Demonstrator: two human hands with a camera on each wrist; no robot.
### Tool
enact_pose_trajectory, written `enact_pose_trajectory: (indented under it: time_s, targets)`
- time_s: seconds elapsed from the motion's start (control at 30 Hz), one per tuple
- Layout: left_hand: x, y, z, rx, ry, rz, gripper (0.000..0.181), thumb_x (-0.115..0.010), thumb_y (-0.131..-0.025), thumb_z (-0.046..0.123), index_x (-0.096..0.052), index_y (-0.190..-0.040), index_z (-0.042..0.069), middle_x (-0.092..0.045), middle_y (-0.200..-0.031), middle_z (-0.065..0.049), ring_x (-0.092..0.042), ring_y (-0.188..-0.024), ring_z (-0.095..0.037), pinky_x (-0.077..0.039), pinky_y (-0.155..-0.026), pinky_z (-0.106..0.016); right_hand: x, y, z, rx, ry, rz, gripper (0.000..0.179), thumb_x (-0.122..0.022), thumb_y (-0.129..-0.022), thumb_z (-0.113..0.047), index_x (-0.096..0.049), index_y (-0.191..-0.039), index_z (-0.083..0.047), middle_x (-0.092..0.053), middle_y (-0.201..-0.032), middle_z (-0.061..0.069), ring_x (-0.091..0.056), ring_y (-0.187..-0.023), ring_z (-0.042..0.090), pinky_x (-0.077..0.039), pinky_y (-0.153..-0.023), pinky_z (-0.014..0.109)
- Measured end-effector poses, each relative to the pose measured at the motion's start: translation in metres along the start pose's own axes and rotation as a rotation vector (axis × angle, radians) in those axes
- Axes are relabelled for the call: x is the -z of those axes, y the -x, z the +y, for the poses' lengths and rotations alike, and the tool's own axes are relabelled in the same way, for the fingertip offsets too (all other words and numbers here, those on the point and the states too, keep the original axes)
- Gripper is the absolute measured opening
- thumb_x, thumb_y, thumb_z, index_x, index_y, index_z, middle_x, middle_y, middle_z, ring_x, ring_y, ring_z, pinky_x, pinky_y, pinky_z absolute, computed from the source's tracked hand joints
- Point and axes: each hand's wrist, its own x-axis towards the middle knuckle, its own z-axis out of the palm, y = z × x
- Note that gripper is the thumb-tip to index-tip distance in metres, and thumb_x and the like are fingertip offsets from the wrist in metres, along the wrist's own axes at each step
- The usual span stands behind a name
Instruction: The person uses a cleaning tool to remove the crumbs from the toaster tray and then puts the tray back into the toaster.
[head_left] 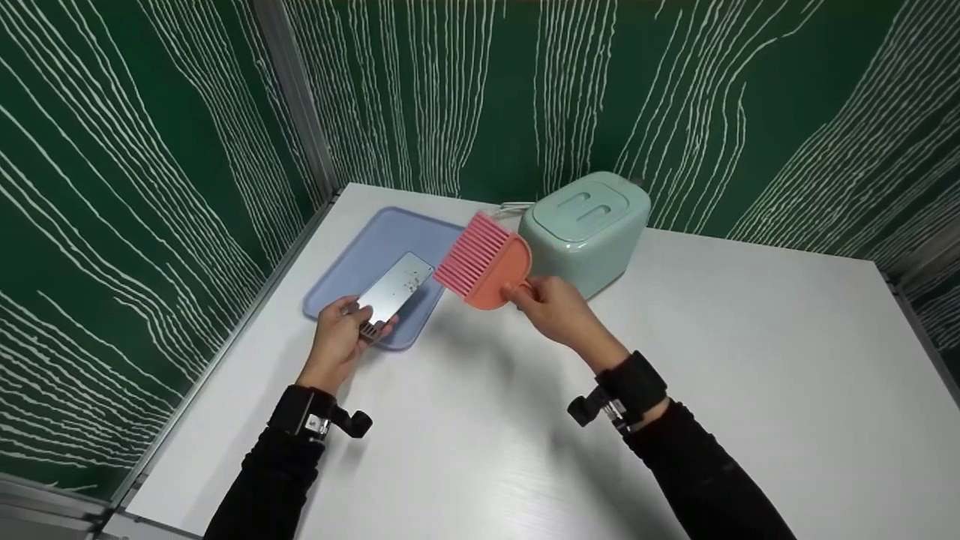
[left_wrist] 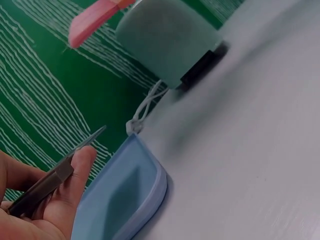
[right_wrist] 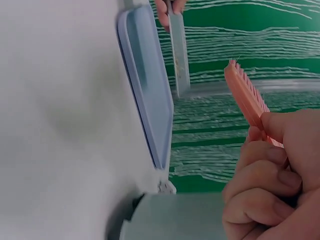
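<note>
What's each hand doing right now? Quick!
Left hand: closed, holding a flat metal tool by its slotted end.
Right hand: closed, holding an orange hand brush with pink bristles.

Black long sleeves (head_left: 266, 480), lower left and lower right of frame. Wide black band (head_left: 639, 382) on each wrist, small silvery fitting (head_left: 316, 424), stubby black hooked bracket (head_left: 360, 424). Hands (head_left: 559, 311) bare.

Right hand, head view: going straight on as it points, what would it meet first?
Probably the green wall: the right hand, holding the brush, points across the blue tray, but seemingly above it; depth is unclear.
</note>
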Motion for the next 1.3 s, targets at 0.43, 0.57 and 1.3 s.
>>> enact_pose_trajectory:
  time_s: [0.43, 0.57, 1.3]
  targets:
    - [0.006, 0.006, 0.004, -0.056, -0.05, 0.044, 0.048, -0.043, -0.111, -0.002, -0.03, -0.156, -0.009, -0.046, -0.149, -0.031, -0.077, -0.086, -0.019, -0.066, -0.079, -0.021, -0.059, -0.037, -0.029, -0.05, 0.089, -0.105, 0.043, -0.059, -0.111, -0.045, -0.077, -0.1, -0.008, -0.044, -0.068, -0.007, -0.049, -0.074, 0.015, -0.042, -0.069, 0.03]
    - [0.009, 0.009, 0.007, -0.079, -0.083, 0.064, 0.048, -0.044, -0.11, -0.003, -0.031, -0.156, -0.011, -0.047, -0.147, -0.035, -0.076, -0.081, -0.018, -0.066, -0.076, -0.02, -0.076, -0.047, -0.035, -0.025, 0.119, -0.115, 0.043, -0.059, -0.111, -0.044, -0.077, -0.095, -0.008, -0.04, -0.065, -0.007, -0.044, -0.068, 0.014, -0.037, -0.064, 0.029]
    - [0.021, 0.011, 0.017, -0.195, -0.33, 0.201, 0.042, -0.05, -0.109, -0.001, -0.046, -0.151, -0.007, -0.047, -0.132, -0.016, -0.068, -0.085, -0.019, -0.066, -0.071, -0.022, -0.124, -0.073, -0.052, 0.034, 0.17, -0.169, 0.047, -0.057, -0.111, -0.04, -0.049, -0.07, -0.019, -0.038, -0.063, -0.006, -0.037, -0.062, 0.012, -0.028, -0.059, 0.029]
